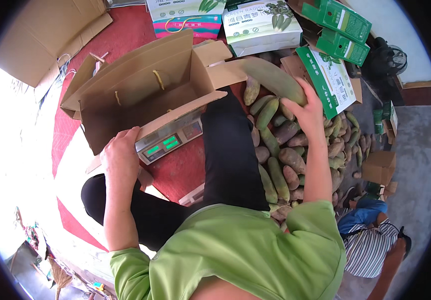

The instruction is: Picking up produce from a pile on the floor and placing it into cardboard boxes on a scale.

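Observation:
An opened cardboard box [140, 95], plain brown inside with yellow cord handles, sits on an electronic scale [170, 137] with lit green digits. My left hand [120, 152] grips the box's near left corner, its fingertips on the edge beside the scale's display. In my right hand [307, 107] is a long green radish [274, 80], held by one end. Its far end is slightly blurred and reaches toward the box's right flap [225, 73]. Beneath that hand lies a heap of green and purplish radishes [283, 150]. Little shows of the box's bottom.
Printed cartons [263, 25] stand at the back, with green-and-white ones [325, 80] at the right. Another brown box [40, 40] is at the far left. A red mat [175, 170] lies under the scale. A person in a striped top [373, 247] is at the lower right.

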Available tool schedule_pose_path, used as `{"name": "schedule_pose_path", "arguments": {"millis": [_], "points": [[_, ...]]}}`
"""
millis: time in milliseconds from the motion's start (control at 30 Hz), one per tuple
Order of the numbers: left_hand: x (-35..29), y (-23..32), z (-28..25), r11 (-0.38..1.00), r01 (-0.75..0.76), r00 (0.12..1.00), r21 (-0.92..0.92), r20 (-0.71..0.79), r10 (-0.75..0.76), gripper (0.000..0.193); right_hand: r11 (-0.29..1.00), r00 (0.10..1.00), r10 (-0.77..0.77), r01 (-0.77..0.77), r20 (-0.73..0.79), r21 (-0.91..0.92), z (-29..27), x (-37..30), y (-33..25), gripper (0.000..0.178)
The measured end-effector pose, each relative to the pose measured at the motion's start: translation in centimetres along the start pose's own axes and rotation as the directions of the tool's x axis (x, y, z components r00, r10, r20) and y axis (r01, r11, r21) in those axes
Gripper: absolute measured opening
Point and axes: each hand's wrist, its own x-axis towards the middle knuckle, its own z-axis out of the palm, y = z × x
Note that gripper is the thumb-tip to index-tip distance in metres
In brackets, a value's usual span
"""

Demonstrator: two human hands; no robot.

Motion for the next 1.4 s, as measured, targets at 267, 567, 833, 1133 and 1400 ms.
{"name": "schedule_pose_path", "arguments": {"millis": [267,567,833,1133,1400], "points": [[0.2,1.0,-1.3,0.997,0.033,0.991,0.075,0.13,-0.043,0.033,0.81,0.752,-0.468,0.575,0.464,-0.116,14.7,6.9,-11.2,0.052],[0.2,0.2,-0.6,0.996,0.036,0.996,0.081,0.078,-0.042,0.032,0.88,0.569,-0.152,0.45,0.808,-0.152,24.5,7.1,-14.7,0.055],[0.1,-0.1,0.1,0.999,-0.015,0.999,0.051,0.037,0.013,0.029,0.983,0.941,-0.11,0.056,0.32,0.173,6.7,6.0,-5.1,0.04],[0.6,-0.8,0.4,0.995,-0.092,0.993,-0.039,0.076,0.094,0.026,0.722,0.861,0.488,-0.491,-0.143,-0.488,-3.8,-16.9,21.9,0.03],[0.9,-1.5,0.6,0.998,-0.061,0.992,0.015,0.11,0.059,0.024,0.546,0.695,0.674,-0.697,-0.249,-0.465,-5.6,-28.1,24.7,0.048]]}}
